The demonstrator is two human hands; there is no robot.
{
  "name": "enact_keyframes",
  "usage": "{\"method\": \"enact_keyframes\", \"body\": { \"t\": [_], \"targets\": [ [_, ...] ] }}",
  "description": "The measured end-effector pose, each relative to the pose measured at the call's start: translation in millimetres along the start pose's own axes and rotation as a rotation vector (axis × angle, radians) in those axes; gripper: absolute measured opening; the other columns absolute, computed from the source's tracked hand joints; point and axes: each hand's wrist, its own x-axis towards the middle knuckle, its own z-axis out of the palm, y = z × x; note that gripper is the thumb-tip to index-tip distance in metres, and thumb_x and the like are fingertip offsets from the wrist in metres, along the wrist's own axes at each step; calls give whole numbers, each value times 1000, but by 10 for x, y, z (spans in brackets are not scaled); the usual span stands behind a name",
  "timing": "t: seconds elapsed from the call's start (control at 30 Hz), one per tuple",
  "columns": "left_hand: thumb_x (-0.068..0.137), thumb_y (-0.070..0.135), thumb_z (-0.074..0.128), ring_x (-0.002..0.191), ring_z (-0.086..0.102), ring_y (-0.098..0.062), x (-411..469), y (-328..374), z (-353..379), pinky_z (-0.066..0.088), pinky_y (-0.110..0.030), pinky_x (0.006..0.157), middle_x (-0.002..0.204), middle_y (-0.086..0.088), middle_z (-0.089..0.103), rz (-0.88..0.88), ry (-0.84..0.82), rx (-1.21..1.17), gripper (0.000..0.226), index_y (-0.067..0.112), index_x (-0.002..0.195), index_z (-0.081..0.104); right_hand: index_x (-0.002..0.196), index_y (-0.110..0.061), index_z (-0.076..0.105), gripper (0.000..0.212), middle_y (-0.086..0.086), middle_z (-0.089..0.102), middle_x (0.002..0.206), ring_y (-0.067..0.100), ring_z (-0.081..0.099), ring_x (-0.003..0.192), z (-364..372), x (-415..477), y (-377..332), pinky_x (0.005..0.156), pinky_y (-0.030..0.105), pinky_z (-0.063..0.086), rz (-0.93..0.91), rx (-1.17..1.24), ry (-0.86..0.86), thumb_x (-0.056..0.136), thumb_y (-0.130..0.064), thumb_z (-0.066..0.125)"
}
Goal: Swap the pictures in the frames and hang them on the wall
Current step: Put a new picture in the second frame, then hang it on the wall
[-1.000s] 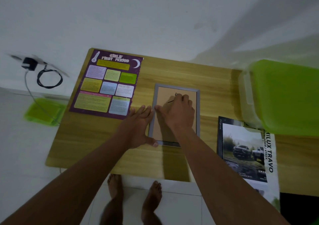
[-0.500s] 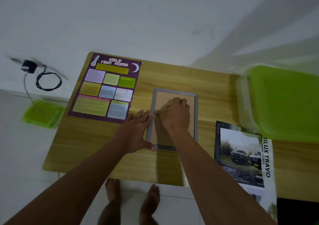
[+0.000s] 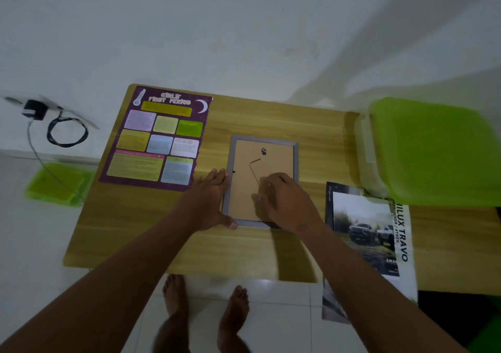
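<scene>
A grey picture frame lies face down in the middle of the wooden table, its brown backing board up, with a small hanger near the top. My left hand lies flat against the frame's left edge, fingers straight, thumb at the lower left corner. My right hand rests on the lower part of the backing, blurred, fingers bent; it hides the frame's lower right. A purple poster lies to the left. A truck poster lies to the right, overhanging the front edge.
A clear box with a green lid stands at the table's right end. A black charger and coiled cable and a green lid lie on the floor at left. My bare feet stand on white tiles below the table.
My right hand has slid from the upper middle of the backing down toward the frame's lower right, uncovering the hanger. My left hand stays on the left edge.
</scene>
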Motion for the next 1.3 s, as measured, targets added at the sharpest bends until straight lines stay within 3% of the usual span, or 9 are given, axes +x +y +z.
{"method": "enact_keyframes", "body": {
  "t": [0.2, 0.47, 0.67, 0.93, 1.3],
  "targets": [
    [69, 65, 71, 149, -1, -24, 15, 20, 27, 12, -48, 119, 162, -8, 1, -6, -13, 54, 122, 10, 153, 2, 151, -17, 35, 79, -2, 18, 163, 16, 20, 148, 89, -307, 148, 115, 31, 27, -24, -6, -97, 89, -58, 60],
    [68, 64, 71, 149, -3, -24, 45, 12, 48, 8, -47, 118, 162, -6, -2, -25, -30, 65, 122, 12, 153, 1, 152, -16, 32, 81, -1, 14, 164, 16, 11, 151, 99, -284, 128, 120, 36, 18, 29, 43, -143, 88, -51, 66],
    [68, 61, 73, 149, -3, -24, 36, 21, 47, 9, -47, 119, 162, -6, -1, -27, -21, 43, 121, 13, 153, 2, 143, -12, 45, 68, 1, 29, 158, 24, 27, 143, 39, -279, 52, 112, 40, 32, 45, 1, -140, 89, -47, 66],
    [69, 62, 72, 149, -4, -24, 26, 34, 34, 7, -47, 120, 162, -6, -2, -26, -37, 39, 122, 12, 153, 0, 140, -12, 48, 60, 1, 26, 160, 21, 23, 145, 9, -278, -36, 118, 36, 19, 90, 23, -141, 90, -39, 68],
    [68, 64, 71, 149, -3, -24, 19, 31, 39, 9, -48, 119, 162, -6, 0, -22, -30, 48, 121, 13, 154, 2, 138, -15, 49, 58, 0, 26, 157, 26, 28, 141, 64, -242, -49, 111, 42, 34, 135, -12, -147, 89, -37, 68]
  ]
}}
